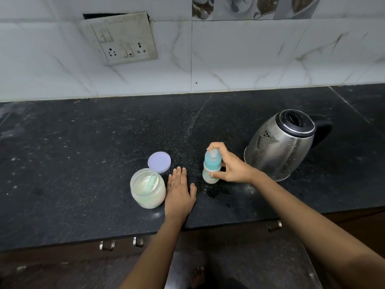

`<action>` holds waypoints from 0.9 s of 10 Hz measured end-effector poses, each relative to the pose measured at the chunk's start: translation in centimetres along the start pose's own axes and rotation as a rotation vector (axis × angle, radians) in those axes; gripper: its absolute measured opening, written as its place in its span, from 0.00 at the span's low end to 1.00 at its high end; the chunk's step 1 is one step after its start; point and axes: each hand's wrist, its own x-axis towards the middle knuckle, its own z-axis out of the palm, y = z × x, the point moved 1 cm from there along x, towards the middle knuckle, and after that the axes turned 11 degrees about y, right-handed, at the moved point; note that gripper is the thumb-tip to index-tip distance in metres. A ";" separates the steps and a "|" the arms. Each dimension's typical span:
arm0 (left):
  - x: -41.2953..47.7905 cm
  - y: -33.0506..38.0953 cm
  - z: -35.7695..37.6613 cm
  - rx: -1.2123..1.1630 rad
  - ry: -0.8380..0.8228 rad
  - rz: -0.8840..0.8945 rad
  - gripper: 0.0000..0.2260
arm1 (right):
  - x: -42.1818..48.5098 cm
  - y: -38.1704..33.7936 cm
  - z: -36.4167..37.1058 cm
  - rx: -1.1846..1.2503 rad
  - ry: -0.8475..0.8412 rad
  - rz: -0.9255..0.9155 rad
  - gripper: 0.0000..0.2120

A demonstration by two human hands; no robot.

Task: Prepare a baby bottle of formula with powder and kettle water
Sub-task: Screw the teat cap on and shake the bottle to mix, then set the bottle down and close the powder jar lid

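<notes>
A small baby bottle [211, 166] with a blue cap stands upright on the black counter [83, 155]. My right hand [231, 165] wraps it from the right, fingers over the cap and thumb on the lower body. My left hand [180, 191] lies flat on the counter, palm down, fingers apart, holding nothing. Just left of that hand stands an open jar of pale powder [148, 190] with a light green scoop inside. The jar's lilac lid [159, 162] lies flat behind it. A steel kettle [281, 142] with a black lid and handle stands to the right of the bottle.
A tiled wall with a socket panel [120, 38] rises behind the counter. A small wet patch [216, 191] darkens the counter in front of the bottle. Drawer handles [107, 245] show below the front edge.
</notes>
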 end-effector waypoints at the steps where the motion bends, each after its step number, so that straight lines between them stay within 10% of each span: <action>1: 0.0 0.0 0.1 0.008 0.003 0.002 0.26 | -0.2 0.2 0.1 -0.003 0.028 -0.001 0.31; 5: -0.3 0.1 -0.4 -0.023 0.034 0.024 0.26 | -1.5 -0.3 -0.4 0.050 0.141 0.067 0.42; 7: -2.6 1.4 -3.2 -0.259 0.189 0.097 0.18 | -4.3 -5.0 2.5 0.074 0.666 -0.240 0.24; 9: -7.5 -0.6 -5.7 -0.294 0.520 -0.088 0.15 | -2.5 -6.1 8.1 0.021 0.395 -0.098 0.24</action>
